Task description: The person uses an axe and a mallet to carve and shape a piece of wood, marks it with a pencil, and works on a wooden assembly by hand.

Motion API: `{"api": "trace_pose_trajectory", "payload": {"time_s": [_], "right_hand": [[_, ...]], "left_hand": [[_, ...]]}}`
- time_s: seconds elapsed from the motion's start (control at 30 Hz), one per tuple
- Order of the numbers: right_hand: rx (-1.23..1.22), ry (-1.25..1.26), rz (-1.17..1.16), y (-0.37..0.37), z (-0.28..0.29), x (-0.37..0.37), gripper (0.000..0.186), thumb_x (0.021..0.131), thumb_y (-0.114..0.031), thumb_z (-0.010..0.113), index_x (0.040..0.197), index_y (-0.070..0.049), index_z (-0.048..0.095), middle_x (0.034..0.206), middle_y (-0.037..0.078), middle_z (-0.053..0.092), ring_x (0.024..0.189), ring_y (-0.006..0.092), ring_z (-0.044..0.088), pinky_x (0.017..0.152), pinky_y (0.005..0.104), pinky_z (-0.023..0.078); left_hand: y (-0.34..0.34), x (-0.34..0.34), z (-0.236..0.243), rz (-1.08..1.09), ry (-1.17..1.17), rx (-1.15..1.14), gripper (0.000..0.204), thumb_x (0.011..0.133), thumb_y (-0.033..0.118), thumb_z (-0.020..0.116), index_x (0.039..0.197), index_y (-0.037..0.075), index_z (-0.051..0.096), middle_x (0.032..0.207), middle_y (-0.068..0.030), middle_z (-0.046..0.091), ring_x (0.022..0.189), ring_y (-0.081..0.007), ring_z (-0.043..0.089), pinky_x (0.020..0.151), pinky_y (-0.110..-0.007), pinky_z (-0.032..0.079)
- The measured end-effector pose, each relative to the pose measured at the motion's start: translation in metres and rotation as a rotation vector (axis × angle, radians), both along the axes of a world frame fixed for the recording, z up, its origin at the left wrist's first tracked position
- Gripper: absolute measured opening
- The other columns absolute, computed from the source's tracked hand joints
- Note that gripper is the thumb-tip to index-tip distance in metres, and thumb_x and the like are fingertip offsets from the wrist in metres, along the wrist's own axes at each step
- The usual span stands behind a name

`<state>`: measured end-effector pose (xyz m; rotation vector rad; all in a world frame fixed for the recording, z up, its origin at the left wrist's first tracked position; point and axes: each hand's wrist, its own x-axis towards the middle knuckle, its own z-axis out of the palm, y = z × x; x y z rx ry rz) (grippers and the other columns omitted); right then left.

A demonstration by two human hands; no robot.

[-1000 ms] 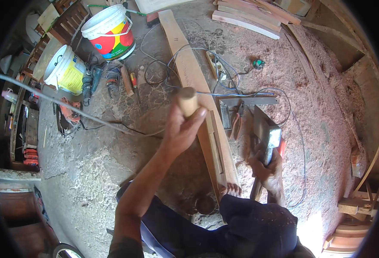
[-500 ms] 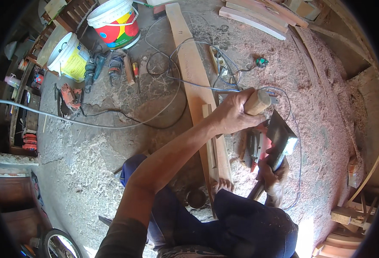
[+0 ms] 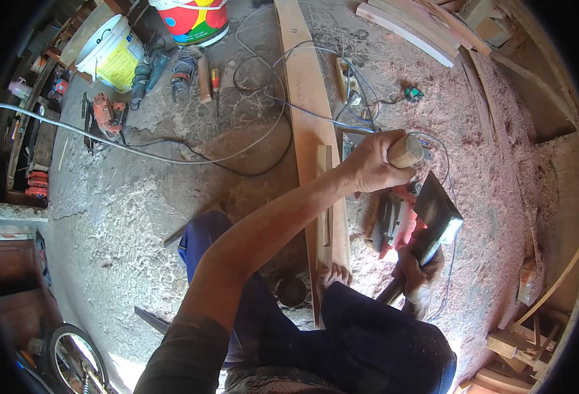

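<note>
My left hand [image 3: 378, 161] is closed around a thick, round wooden handle [image 3: 405, 152], its cut end facing up; what lies at its other end is hidden. To the right and nearer me, my right hand [image 3: 421, 276] grips a hatchet [image 3: 438, 209] with a wide dark blade and a bright glint along one side. The two held things are apart. Beneath them on the floor lies a red and black power tool [image 3: 394, 223], partly covered. A long wooden board [image 3: 308, 98] runs away from me, with a narrow wood strip [image 3: 324, 230] on it and my bare foot [image 3: 335, 274] against its near end.
Pink shavings [image 3: 480, 197] cover the right floor. Loose cables [image 3: 289, 59] loop across the board, near a screwdriver [image 3: 216, 82]. Power tools [image 3: 109, 113] and buckets [image 3: 115, 56] stand at far left. Planks [image 3: 407, 33] lie at far right, a bicycle wheel [image 3: 76, 358] at near left.
The whole view has shifted a little, with far objects sliding up and rightward. Both hands keep their grips and stay in nearly the same place over the floor.
</note>
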<state>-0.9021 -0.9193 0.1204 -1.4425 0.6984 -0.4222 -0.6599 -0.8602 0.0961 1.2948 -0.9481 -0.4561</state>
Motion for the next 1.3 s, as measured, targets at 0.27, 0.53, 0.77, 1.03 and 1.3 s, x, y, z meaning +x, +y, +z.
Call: {"api": "trace_pose_trajectory", "payload": {"time_s": [0.27, 0.53, 0.77, 1.03, 1.3], "right_hand": [[0.008, 0.011, -0.014, 0.0, 0.001, 0.001, 0.036, 0.085, 0.001, 0.071, 0.117, 0.0, 0.055, 0.071, 0.001, 0.058, 0.05, 0.0081, 0.054, 0.046, 0.0242, 0.043], [-0.004, -0.016, -0.029, -0.007, -0.003, -0.008, 0.041, 0.085, 0.003, 0.071, 0.122, -0.001, 0.055, 0.074, 0.001, 0.061, 0.053, 0.008, 0.055, 0.048, 0.0232, 0.044], [-0.045, 0.023, -0.031, -0.009, 0.003, -0.004, 0.035, 0.086, 0.002, 0.07, 0.119, -0.001, 0.058, 0.072, -0.001, 0.059, 0.053, 0.0056, 0.052, 0.048, 0.0223, 0.041], [0.016, 0.059, 0.026, -0.013, 0.008, -0.005, 0.035, 0.087, -0.003, 0.076, 0.118, 0.0, 0.059, 0.076, -0.002, 0.059, 0.065, 0.0054, 0.054, 0.06, 0.0243, 0.044], [0.027, 0.047, 0.073, -0.021, 0.004, -0.007, 0.033, 0.087, -0.005, 0.077, 0.114, -0.002, 0.059, 0.08, -0.003, 0.058, 0.072, 0.0058, 0.053, 0.065, 0.0254, 0.044]], "left_hand": [[0.002, 0.001, 0.0, -0.139, 0.117, 0.039, 0.04, 0.077, 0.018, 0.088, 0.104, 0.006, 0.061, 0.084, -0.0043, 0.067, 0.083, -0.0166, 0.067, 0.073, -0.035, 0.053], [-0.003, -0.051, -0.018, 0.512, -0.236, -0.075, 0.041, 0.072, 0.008, 0.086, 0.1, 0.006, 0.057, 0.089, -0.0136, 0.067, 0.081, -0.0279, 0.071, 0.07, -0.038, 0.055], [0.027, 0.002, -0.011, 0.296, -0.232, -0.175, 0.035, 0.079, 0.009, 0.086, 0.1, 0.007, 0.058, 0.09, -0.0026, 0.063, 0.076, -0.0107, 0.063, 0.067, -0.03, 0.054], [0.063, -0.026, -0.023, 0.522, 0.008, -0.199, 0.032, 0.077, -0.015, 0.06, 0.1, 0.004, 0.05, 0.086, -0.0078, 0.055, 0.065, -0.0124, 0.055, 0.059, -0.029, 0.049], [0.069, -0.031, -0.033, 0.358, 0.01, -0.235, 0.037, 0.079, -0.013, 0.061, 0.107, 0.006, 0.047, 0.097, -0.0089, 0.055, 0.076, -0.0137, 0.058, 0.066, -0.028, 0.05]]}}
